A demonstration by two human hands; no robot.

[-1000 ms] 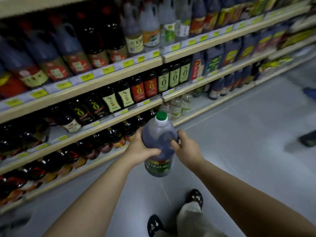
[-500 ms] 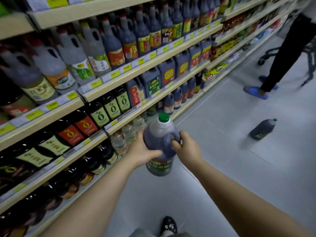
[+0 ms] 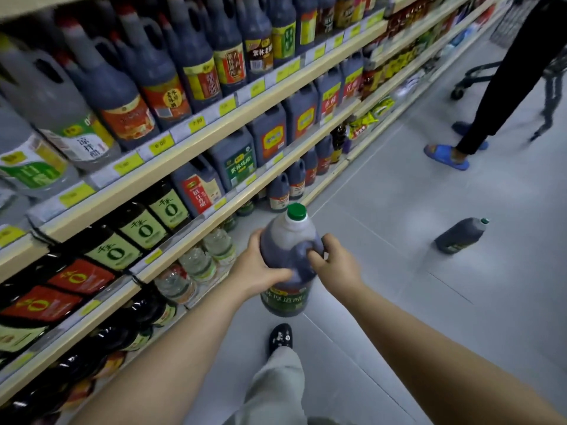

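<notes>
I hold a large dark vinegar jug (image 3: 287, 237) with a green cap and a green label upright in front of me, above the aisle floor. My left hand (image 3: 259, 268) grips its left side, thumb across the front. My right hand (image 3: 336, 265) grips the jug's handle on the right. A second jug of the same kind (image 3: 460, 236) lies on its side on the grey floor to the right, well apart from my hands.
Store shelves (image 3: 190, 148) packed with dark bottles and jugs run along the left and into the distance. Another person's leg in black trousers with a blue slipper (image 3: 445, 156) stands ahead at right, beside a trolley (image 3: 478, 76). My own shoe (image 3: 280, 337) is below the jug.
The view has swung further right along the aisle and the shelves have come closer. Both hands keep the same hold on the jug. My foot has stepped forward.
</notes>
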